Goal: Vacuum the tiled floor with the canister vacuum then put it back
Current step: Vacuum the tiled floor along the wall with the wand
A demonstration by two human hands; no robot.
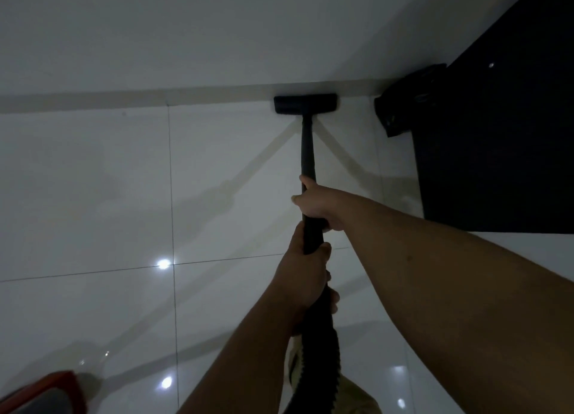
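Observation:
Both hands hold the vacuum's black wand (pixel 308 146). My right hand (pixel 316 204) grips it higher up, and my left hand (pixel 302 270) grips it lower, where the ribbed black hose (pixel 320 361) joins. The wide black floor nozzle (pixel 305 103) lies flat on the glossy white tiled floor (pixel 93 196), pressed against the base of the white wall (pixel 217 34). A red and grey canister body (pixel 46 393) shows at the bottom left corner, only partly in view.
A dark cabinet or panel (pixel 497 134) fills the right side, reaching the wall. A black bag-like object (pixel 403 103) sits on the floor beside it, just right of the nozzle. Ceiling lights reflect off the tiles.

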